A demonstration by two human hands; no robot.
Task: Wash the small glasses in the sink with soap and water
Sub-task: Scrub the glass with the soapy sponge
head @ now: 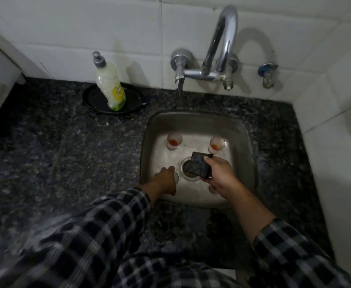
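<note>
My right grip [218, 175] is clamped on a dark sponge [199, 166] above the drain [188, 173]. My left grip [165, 180] touches a small glass [176, 177] at the near left of the sink [240, 142]; I cannot tell whether it has closed round it. A back-left glass [174, 141] and a back-right glass [217, 144] stand upright, with red dregs inside. A soap bottle [110, 84] leans on the tabletop [66, 152].

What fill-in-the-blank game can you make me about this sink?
1. The right hand holds a dark square ____ for scrubbing over the sink.
2. The soap bottle stands on a black ____ on the counter.
3. ____ glasses with reddish dregs stand at the back of the sink.
4. The left hand holds a small ____ beside the drain.

Missing words: sponge; plate; two; glass.
</note>
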